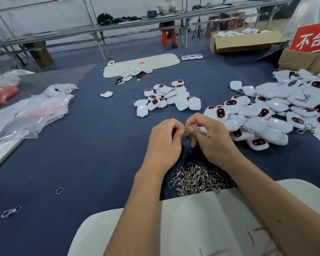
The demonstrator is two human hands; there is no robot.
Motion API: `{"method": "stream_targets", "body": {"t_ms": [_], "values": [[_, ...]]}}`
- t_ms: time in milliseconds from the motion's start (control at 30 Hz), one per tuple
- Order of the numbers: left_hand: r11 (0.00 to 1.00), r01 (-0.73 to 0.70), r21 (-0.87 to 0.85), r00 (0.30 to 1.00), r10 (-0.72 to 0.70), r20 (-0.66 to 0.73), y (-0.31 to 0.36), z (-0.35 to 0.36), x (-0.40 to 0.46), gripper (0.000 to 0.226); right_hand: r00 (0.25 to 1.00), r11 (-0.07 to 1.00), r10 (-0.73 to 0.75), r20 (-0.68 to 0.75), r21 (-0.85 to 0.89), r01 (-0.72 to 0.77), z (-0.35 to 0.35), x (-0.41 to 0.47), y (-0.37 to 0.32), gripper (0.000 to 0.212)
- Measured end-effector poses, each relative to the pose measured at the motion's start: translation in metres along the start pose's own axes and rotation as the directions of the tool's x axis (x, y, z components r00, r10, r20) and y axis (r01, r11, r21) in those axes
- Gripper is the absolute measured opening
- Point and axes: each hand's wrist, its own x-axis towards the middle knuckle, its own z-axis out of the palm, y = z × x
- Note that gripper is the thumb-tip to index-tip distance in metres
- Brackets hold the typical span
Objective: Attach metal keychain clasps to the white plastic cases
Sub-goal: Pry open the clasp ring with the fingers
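Nearest me lies a cream pad point(201, 224) with red scribbles, both my forearms crossing over it. Just beyond its far edge sits a tangle of loose clasps point(198, 179) on the blue table point(81, 163). Above that heap, my hands meet in mid-air: left hand point(164, 139) curled, fingertips pinching the ring end of one clasp point(187, 134), which dangles between my hands; right hand point(209, 135) curled too, thumb and forefinger pinching the same clasp while the other fingers wrap a white case point(203, 129) (only a sliver of it peeks out past my knuckles). Whether the ring is already through the case, I cannot tell.

Right of my hands, a big heap of cases point(277, 111) spreads to the table's right edge, some with clasps hanging off them. Farther off, centre, a smaller pile point(166, 97). To the near left, a stray ring point(59, 190) and a lone clasp point(11, 211). On the left, crumpled bags point(35, 111). Far right, a red sign point(312, 38) and a carton point(244, 41).
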Motion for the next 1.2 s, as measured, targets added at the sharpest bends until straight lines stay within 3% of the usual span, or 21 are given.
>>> {"method": "stream_targets", "body": {"t_ms": [300, 700, 1200], "values": [[0.996, -0.076, -0.053, 0.988, 0.069, -0.135, 0.0011, 0.0003, 0.0027, 0.017, 0.999, 0.999, 0.033, -0.015, 0.044, -0.032, 0.0011, 0.0011, 0.0009, 0.021], [0.987, -0.144, -0.071, 0.986, 0.138, -0.091, 0.0032, 0.0013, 0.0035, 0.019, 0.997, 0.987, 0.043, -0.066, 0.155, -0.033, -0.0015, 0.0006, -0.0032, 0.016], [0.996, -0.092, -0.005, 0.994, 0.091, -0.065, 0.0023, -0.0023, -0.0015, 0.017, 0.987, 0.964, -0.159, -0.009, -0.215, 0.154, -0.0007, 0.001, -0.0019, 0.024]]}}
